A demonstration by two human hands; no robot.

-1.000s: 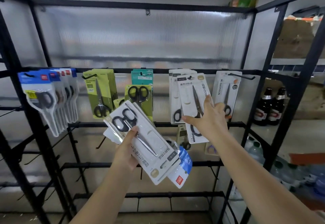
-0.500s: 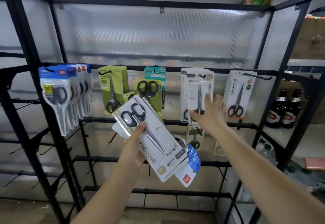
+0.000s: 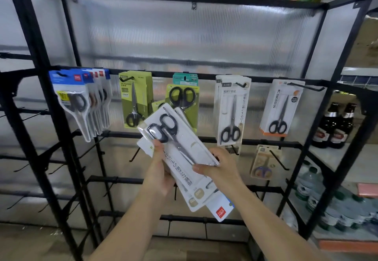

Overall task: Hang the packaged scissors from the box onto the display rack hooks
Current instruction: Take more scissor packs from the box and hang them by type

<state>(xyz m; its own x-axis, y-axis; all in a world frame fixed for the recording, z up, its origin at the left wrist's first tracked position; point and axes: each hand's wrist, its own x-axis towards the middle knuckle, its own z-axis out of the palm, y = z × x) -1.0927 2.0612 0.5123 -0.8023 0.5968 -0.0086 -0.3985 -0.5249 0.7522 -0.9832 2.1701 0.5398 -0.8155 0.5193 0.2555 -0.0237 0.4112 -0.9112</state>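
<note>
A person's left hand (image 3: 161,175) grips a stack of scissor packs (image 3: 180,154) lying diagonally, handles up-left; the right hand (image 3: 219,168) pinches the top pack's right edge, nearer the white-pack hook (image 3: 241,85).

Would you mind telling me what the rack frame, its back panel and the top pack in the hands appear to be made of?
Rack frame: likely metal, painted matt black; thin square bars.
Back panel: probably translucent ribbed plastic sheet; light glows through its vertical flutes.
Top scissors pack, held by left hand and right hand: white printed card under a clear glossy plastic blister, judging by the reflections.
</note>
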